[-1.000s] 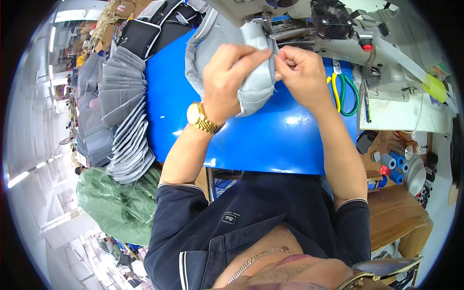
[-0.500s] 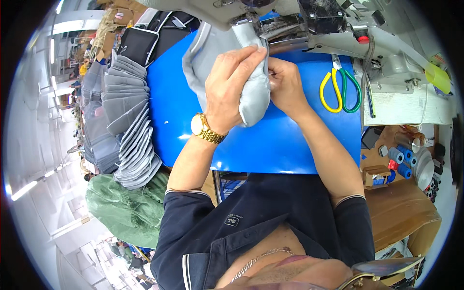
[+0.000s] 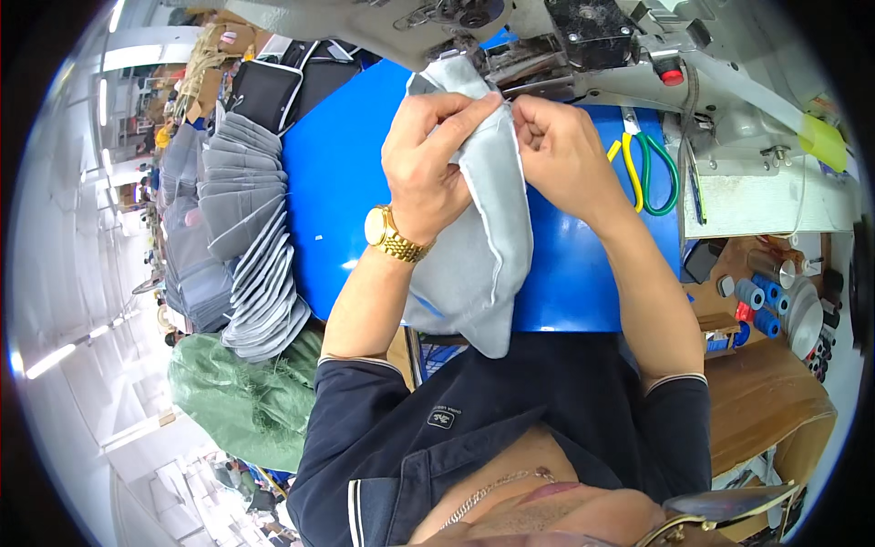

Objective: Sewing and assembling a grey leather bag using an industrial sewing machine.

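Note:
A light grey fabric piece (image 3: pixel 497 210) with a pale seam runs from under the sewing machine (image 3: pixel 510 46) down over the front edge of the blue table top (image 3: pixel 355 155). My left hand (image 3: pixel 427 159), a gold watch at its wrist, grips the fabric near the machine, thumb and fingers closed on it. On the fabric's right edge, my right hand (image 3: pixel 561 150) pinches with bent fingers close to the machine. Its fingertips are partly hidden. Scissors (image 3: pixel 645 173) with one yellow and one green handle lie to the right of that hand.
Stacked grey fabric pieces (image 3: pixel 241 191) line the table's left side, with black padded pieces (image 3: pixel 264 91) behind. A green sack (image 3: pixel 237 392) sits at lower left. Thread spools (image 3: pixel 766 296) and a cardboard box (image 3: pixel 761 401) stand at right. A red button (image 3: pixel 672 77) is on the machine.
The grey fabric has been turned and now hangs lower, past the table's front edge. My right hand has shifted slightly right and now partly covers the yellow scissor handle.

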Action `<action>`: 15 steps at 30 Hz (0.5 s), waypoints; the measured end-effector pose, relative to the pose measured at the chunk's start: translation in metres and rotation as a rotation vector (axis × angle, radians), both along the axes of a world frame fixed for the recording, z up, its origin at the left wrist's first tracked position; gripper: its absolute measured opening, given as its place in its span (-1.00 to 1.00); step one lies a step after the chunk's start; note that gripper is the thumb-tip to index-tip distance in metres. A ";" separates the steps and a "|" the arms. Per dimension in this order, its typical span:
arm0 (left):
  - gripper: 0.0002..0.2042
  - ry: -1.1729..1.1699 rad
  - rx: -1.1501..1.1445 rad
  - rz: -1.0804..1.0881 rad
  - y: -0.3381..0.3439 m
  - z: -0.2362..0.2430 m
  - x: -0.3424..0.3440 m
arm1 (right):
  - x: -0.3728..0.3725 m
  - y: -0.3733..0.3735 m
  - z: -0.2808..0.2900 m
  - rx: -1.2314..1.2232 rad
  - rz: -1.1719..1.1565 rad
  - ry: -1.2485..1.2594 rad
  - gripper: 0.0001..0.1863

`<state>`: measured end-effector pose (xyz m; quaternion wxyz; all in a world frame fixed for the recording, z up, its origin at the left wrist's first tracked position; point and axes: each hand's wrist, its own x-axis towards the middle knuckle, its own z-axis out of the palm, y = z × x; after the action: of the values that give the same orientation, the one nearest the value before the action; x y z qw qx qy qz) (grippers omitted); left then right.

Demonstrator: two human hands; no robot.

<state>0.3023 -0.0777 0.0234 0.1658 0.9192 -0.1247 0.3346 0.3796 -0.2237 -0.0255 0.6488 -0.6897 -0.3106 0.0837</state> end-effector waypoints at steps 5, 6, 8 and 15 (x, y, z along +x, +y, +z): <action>-0.65 -0.043 0.060 -0.027 0.003 0.000 0.002 | -0.001 -0.006 0.008 0.019 0.031 0.138 -0.78; -0.65 -0.055 0.052 -0.021 0.004 0.000 0.002 | -0.001 -0.005 0.010 0.067 0.047 0.106 -0.78; -0.67 -0.012 0.043 -0.006 0.007 0.001 0.003 | 0.003 -0.005 0.014 0.043 0.010 0.095 -0.78; -0.62 0.001 0.121 -0.081 0.012 0.004 0.007 | -0.003 -0.018 0.008 -0.024 0.100 0.055 -0.64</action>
<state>0.3095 -0.0660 0.0279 0.1234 0.9219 -0.1819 0.3192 0.3763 -0.2420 -0.0171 0.6438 -0.6783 -0.3257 0.1389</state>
